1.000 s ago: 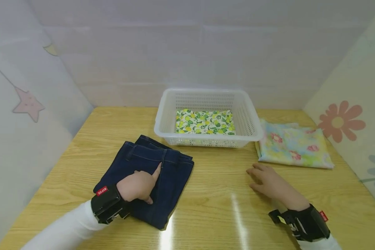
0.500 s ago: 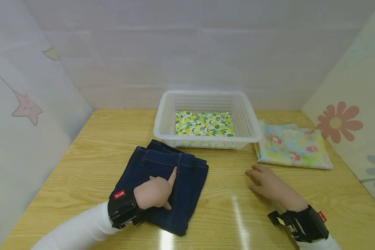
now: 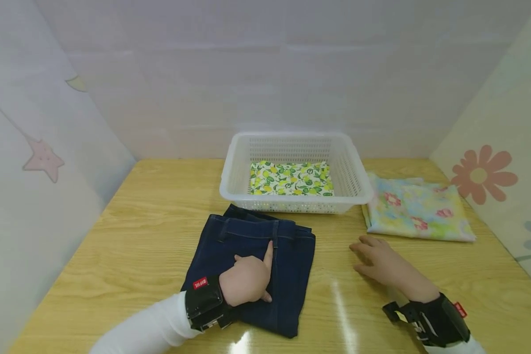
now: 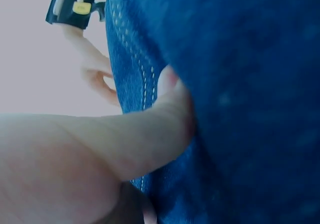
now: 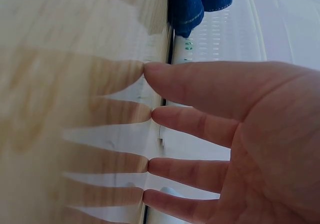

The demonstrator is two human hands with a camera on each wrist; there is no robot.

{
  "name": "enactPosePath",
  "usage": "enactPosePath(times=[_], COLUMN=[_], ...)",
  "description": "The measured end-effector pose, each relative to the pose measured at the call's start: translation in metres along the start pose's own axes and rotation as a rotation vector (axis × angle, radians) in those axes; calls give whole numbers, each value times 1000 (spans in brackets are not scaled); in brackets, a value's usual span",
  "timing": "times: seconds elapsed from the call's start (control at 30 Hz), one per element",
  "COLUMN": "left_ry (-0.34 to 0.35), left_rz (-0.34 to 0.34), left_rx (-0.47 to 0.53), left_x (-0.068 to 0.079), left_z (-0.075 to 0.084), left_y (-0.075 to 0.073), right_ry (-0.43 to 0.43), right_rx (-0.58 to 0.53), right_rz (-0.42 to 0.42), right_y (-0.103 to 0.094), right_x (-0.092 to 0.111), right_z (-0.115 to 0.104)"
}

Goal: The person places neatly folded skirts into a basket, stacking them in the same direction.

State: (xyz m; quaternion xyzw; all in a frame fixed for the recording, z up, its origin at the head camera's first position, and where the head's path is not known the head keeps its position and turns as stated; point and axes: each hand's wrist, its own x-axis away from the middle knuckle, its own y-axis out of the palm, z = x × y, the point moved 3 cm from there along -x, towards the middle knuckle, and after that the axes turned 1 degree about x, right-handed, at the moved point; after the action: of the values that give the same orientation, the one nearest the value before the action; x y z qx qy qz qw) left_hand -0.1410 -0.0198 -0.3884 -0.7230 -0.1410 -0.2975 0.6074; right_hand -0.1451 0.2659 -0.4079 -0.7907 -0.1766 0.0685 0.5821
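Observation:
A folded pair of dark blue jeans [image 3: 292, 275] lies on the table left of centre, waistband toward the basket. My left hand [image 3: 247, 280] presses down on it, index finger stretched toward a belt loop. The left wrist view shows the thumb [image 4: 150, 134] against the denim [image 4: 250, 109], beside a double row of stitching; the other fingers are mostly hidden. To the right of the jeans, my right hand [image 3: 382, 263] rests its spread fingertips on the table and holds nothing. Its thumb [image 5: 200, 84] and fingers are plain in the right wrist view.
At the back, a white plastic basket [image 3: 292, 199] holds a folded lemon-print cloth [image 3: 292, 179]. Beside it on the right lies a folded pastel floral cloth [image 3: 418, 209]. The wooden table [image 3: 128, 236] meets fabric-covered walls at the back and sides.
My left hand and the jeans have slid together to the right across the table, the jeans staying folded. The right hand has stayed in place.

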Motion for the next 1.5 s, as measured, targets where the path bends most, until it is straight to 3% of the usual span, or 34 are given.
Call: enactPosePath(times=[0.17, 0.4, 0.63, 1.0, 1.27, 1.4, 1.5], left_ry=[-11, -46, -85, -117, -128, -53, 125], left_rz=[-1, 60, 35, 16, 22, 98, 207], left_rx=[38, -25, 63, -25, -63, -118, -94], left_x=[-5, -7, -12, -22, -25, -13, 1], left_z=[15, 35, 57, 100, 115, 107, 88], left_y=[1, 3, -3, -2, 2, 1, -4], right_ry=[6, 14, -1, -11, -26, -26, -28], right_rx=[6, 9, 9, 43, 65, 65, 78], right_rz=[-9, -11, 8, 42, 55, 50, 58], right_y=[1, 1, 1, 2, 4, 4, 4], right_x=[-1, -1, 0, 0, -3, -3, -3], right_z=[-1, -1, -1, -2, 1, 1, 2])
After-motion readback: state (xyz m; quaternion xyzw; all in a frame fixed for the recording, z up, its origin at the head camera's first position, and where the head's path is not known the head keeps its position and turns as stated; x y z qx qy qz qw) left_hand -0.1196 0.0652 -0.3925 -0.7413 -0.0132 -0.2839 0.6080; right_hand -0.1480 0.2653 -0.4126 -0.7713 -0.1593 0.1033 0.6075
